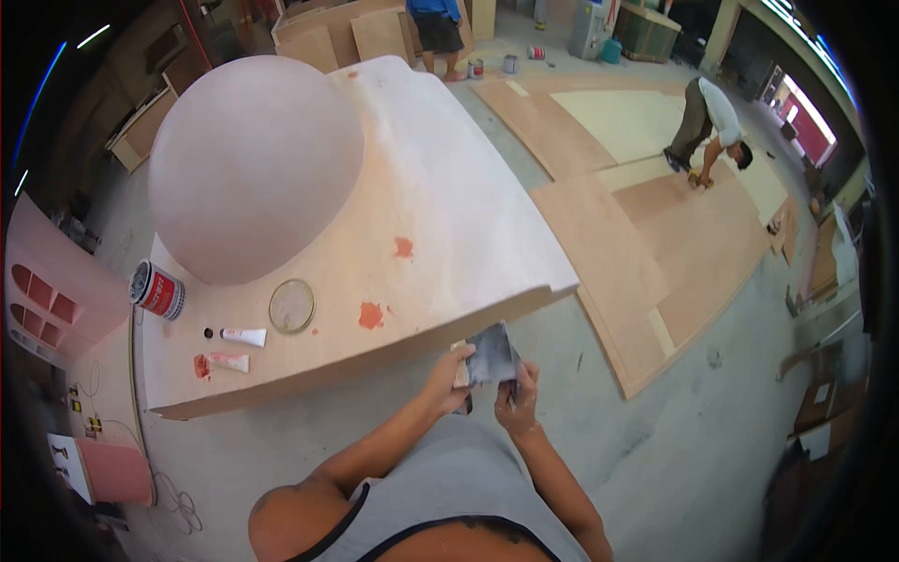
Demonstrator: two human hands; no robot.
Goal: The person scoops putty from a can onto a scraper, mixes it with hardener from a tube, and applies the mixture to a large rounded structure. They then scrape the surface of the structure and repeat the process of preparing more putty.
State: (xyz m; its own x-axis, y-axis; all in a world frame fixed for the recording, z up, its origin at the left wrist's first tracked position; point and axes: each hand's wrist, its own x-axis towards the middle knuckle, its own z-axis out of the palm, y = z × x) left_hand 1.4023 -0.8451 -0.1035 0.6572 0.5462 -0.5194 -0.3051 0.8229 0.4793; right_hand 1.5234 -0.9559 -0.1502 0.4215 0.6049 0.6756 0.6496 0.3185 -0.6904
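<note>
In front of my chest, both hands are at a wide grey putty scraper [491, 354], whose flat face is smeared lighter and darker. My left hand [444, 378] is closed on its left side, near a pale edge; a dark end shows below the fingers. My right hand [519, 397] grips at the lower right corner, with a dark edge between its fingers, and pale dust is on the skin. Just beyond is a large wooden panel [318, 361] with a whitish coated side and reddish filler patches [372, 315]. A big pale dome [257, 169] rises from it.
On the panel stand a can [157, 290], a round lid [292, 306] and two tubes, one a white tube [243, 336]. At right, a person [714, 122] bends over floor-level plywood sheets [599, 253]. Another person [435, 28] stands at the back. A cable [178, 506] lies lower left.
</note>
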